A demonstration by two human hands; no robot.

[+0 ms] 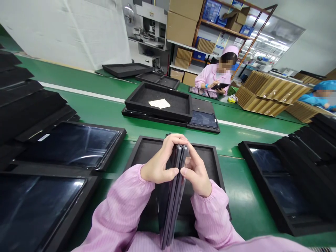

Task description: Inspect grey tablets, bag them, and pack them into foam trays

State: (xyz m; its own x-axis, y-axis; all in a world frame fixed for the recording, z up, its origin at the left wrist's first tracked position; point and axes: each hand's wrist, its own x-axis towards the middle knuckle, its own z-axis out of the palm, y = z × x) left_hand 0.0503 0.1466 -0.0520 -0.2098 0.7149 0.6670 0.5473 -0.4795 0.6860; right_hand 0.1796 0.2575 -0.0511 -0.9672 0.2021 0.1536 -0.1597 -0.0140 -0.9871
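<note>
In the lower centre of the frame, the left hand (160, 166) and right hand (196, 169) share one grip, pinching two slim dark devices (172, 203) upright between them, thumbs nearly meeting, likely to keep their edges flush. Beneath lies a black tray (218, 168), its raised rim probably meant to stop sliding. Trayed screens (78, 143) lie flat at left, seemingly to guard the glass. Farther up the green bench (231, 138), a paper slip (160, 103) rests in a stacked tray (157, 113).
</note>
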